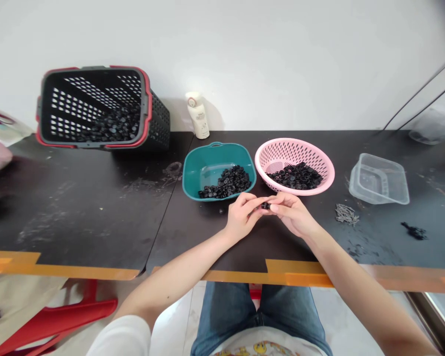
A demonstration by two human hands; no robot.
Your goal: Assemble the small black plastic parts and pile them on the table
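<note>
Between the fingertips of both hands is a small black part (266, 205), probably plastic, its exact kind too small to tell. My left hand (243, 215) pinches it from the left, and my right hand (291, 212) grips it from the right. The hands meet just in front of a teal basin (203, 160) and a pink colander (326, 180). Small black round parts (232, 182) lie heaped in the basin's near right corner. More black ring-like pieces (298, 176) fill the bottom of the colander.
A black and red basket (159, 118) with black parts stands at the back left. Beside it is a white bottle (199, 116). On the right are a clear plastic container (380, 180), a pile of grey pins (346, 214) and black scraps (415, 231). Orange tape (296, 272) lines the table's front edge.
</note>
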